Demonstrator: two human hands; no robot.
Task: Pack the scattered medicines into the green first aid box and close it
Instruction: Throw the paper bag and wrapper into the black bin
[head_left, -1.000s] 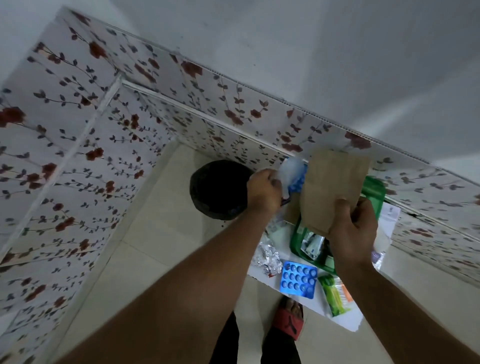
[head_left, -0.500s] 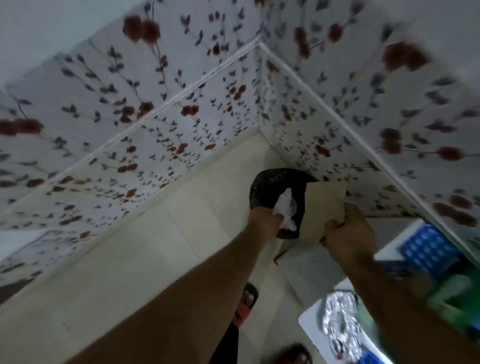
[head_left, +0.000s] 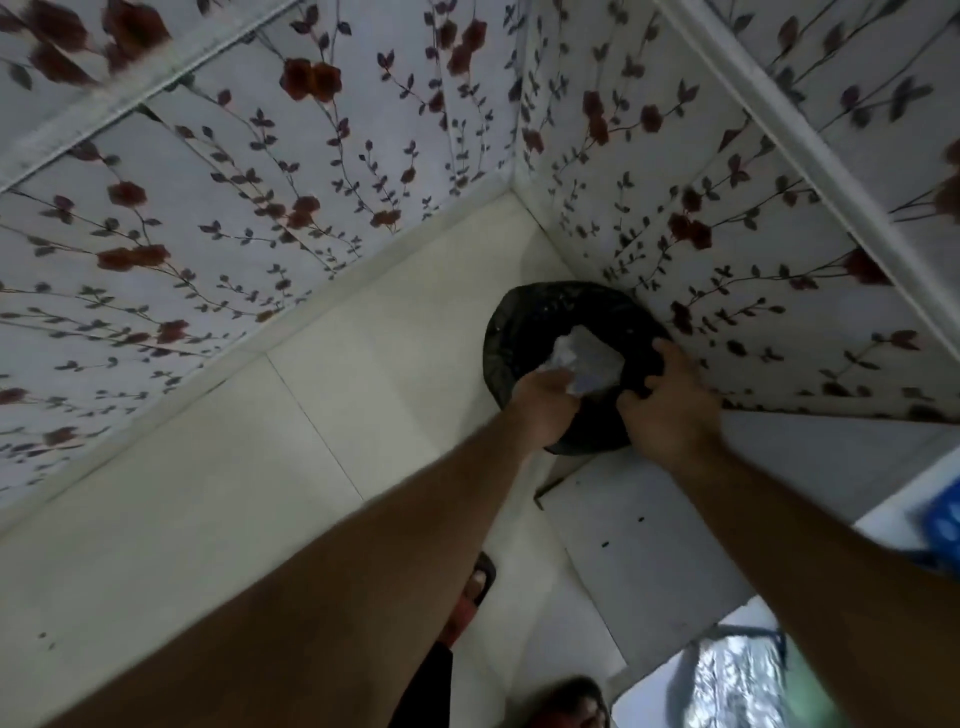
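Head view: nearest us, well short of the black bin (head_left: 524, 332) and to its right, a foil medicine strip (head_left: 737, 686) lies on the white bench (head_left: 654, 691). Over the bin, our left hand (head_left: 545, 410) has its fingers clenched on a crumpled white wrapper (head_left: 587, 364). Our right hand (head_left: 670, 410) curls its fingers at the bin's rim; we cannot tell whether they grasp it.
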